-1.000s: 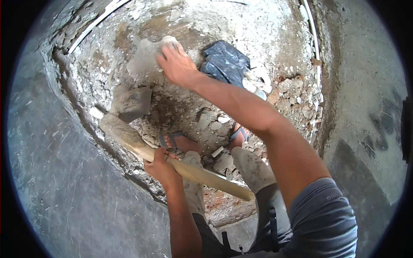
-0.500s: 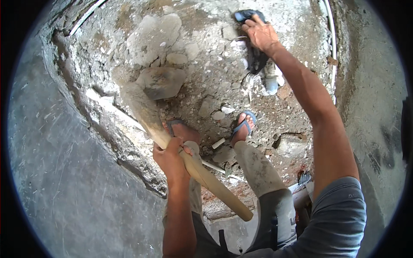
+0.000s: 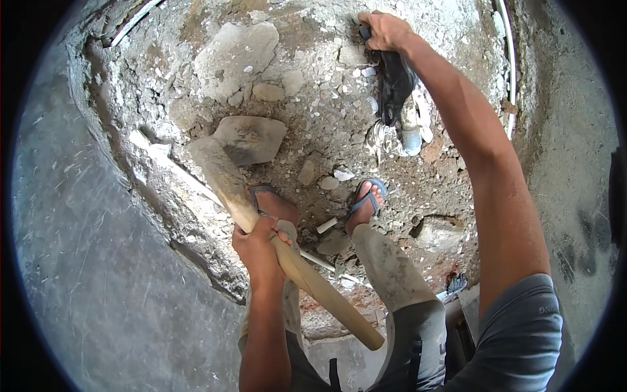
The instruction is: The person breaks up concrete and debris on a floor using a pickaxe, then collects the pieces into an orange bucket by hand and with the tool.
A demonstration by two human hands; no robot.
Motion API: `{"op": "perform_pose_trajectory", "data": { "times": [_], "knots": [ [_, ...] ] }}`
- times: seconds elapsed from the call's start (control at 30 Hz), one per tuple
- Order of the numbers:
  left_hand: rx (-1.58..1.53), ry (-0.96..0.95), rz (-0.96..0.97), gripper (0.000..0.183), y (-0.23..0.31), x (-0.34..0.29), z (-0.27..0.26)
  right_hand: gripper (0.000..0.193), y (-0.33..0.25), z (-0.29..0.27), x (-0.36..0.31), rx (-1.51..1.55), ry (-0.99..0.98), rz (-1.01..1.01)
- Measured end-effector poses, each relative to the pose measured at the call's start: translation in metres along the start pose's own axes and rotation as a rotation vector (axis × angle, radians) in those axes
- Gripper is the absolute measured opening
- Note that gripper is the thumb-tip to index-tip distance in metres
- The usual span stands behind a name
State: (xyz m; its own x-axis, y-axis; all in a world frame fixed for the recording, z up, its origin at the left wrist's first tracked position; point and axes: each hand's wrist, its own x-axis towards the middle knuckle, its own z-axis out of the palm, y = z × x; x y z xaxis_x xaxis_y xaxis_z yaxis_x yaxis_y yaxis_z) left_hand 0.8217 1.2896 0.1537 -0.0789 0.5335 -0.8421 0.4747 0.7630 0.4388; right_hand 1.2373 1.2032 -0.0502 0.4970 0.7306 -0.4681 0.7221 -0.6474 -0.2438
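Note:
My left hand (image 3: 261,245) is closed around the thick wooden handle of a hoe (image 3: 320,291). The handle slants from upper left to lower right across my legs. Its dirt-caked grey blade (image 3: 251,140) rests on the rubble beyond my left foot. Far out at the upper right, my right hand (image 3: 390,32) grips the top of a crumpled black plastic bag (image 3: 395,81). The bag stretches down from my fingers toward a whitish clump of debris (image 3: 385,140) and a pale bluish cylindrical piece (image 3: 411,142) on the ground.
Broken concrete and soil lie around my sandalled feet (image 3: 369,199). A large flat slab (image 3: 238,55) is at the upper left. White pipes run along the left (image 3: 176,170) and right (image 3: 508,59) edges of the dug area. Smooth grey floor (image 3: 130,281) borders it on the left.
My right hand has shifted slightly up and left, and the bunched black bag now hangs out longer below it. My left hand keeps its grip; the hoe has barely moved.

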Motion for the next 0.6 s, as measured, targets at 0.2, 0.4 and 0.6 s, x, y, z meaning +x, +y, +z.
{"op": "perform_pose_trajectory", "data": {
  "times": [0.2,0.4,0.6],
  "knots": [
    [0.065,-0.095,-0.009,0.015,0.0,-0.013,0.026,0.058,0.038,0.038,0.041,-0.153,-0.055,0.218],
    [0.064,-0.1,0.031,0.015,-0.009,-0.014,0.018,0.044,0.029,0.023,0.007,0.126,0.098,0.317],
    [0.011,-0.069,-0.023,0.016,-0.002,-0.015,0.007,0.049,0.04,0.033,0.034,-0.02,-0.019,0.272]
  ]
}}
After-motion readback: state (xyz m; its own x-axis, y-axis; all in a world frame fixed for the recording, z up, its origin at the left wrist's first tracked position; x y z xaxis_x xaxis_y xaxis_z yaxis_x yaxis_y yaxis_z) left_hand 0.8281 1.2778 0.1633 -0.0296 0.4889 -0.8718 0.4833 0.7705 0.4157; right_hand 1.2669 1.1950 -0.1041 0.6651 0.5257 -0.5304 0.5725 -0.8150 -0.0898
